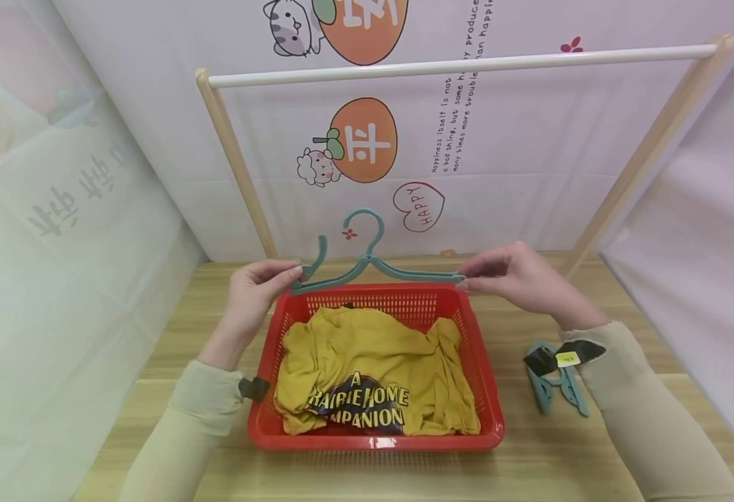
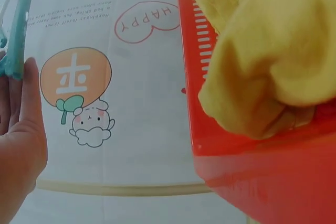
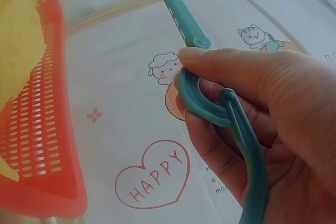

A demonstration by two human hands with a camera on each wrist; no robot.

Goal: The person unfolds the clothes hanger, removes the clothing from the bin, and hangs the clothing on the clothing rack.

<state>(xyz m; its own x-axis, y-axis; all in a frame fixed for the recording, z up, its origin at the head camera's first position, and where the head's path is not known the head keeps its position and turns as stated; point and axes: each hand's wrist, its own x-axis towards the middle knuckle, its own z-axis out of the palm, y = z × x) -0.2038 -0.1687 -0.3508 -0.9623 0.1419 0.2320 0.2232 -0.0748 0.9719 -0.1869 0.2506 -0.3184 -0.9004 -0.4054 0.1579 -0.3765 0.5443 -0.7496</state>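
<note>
A teal folding clothes hanger (image 1: 423,276) is held up level just over the back of the red basket, its hook pointing up. My left hand (image 1: 250,296) pinches its left end, where a short teal piece (image 1: 322,251) sticks upward. At the right end, my right hand (image 1: 523,282) pinches the arm between thumb and fingers. In the right wrist view, the thumb (image 3: 210,56) lies on a curved, jointed part of the hanger (image 3: 205,106). Below, a yellow T-shirt (image 1: 367,335) with dark lettering lies bunched inside the basket (image 1: 442,442).
Another teal folded hanger (image 1: 570,397) lies on the wooden table (image 1: 178,335), beside my right forearm. Behind the basket stands a rack with a white bar (image 1: 404,70) and wooden posts (image 1: 643,160). A printed white cloth (image 1: 498,209) hangs at the back and sides.
</note>
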